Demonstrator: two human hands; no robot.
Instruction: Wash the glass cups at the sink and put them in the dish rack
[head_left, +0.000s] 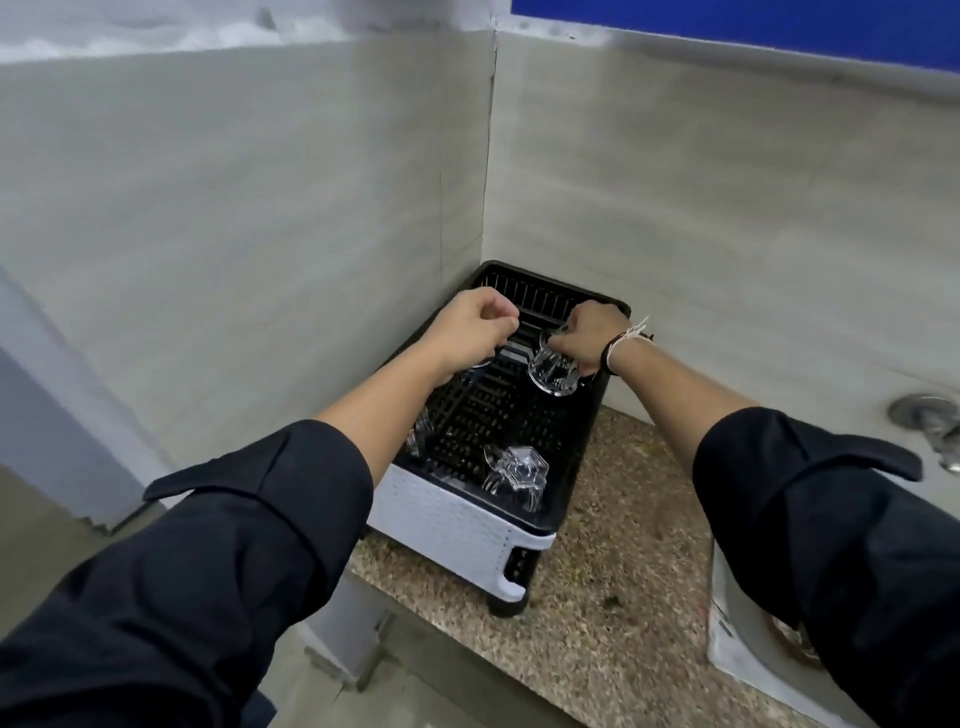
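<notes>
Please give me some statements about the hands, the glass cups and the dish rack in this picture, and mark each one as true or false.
1. The right hand grips a clear faceted glass cup over the far end of the black plastic dish rack with a white woven front. True.
2. The dish rack stands inside a sink. False: it stands on a speckled stone counter, in the corner of the grey walls.
3. An upside-down clear glass cup sits at the rack's near end. True.
4. The left hand lies flat on the counter. False: its fingers are curled, above the rack.
5. The right wrist is bare. False: it wears a dark cord bracelet.
</notes>
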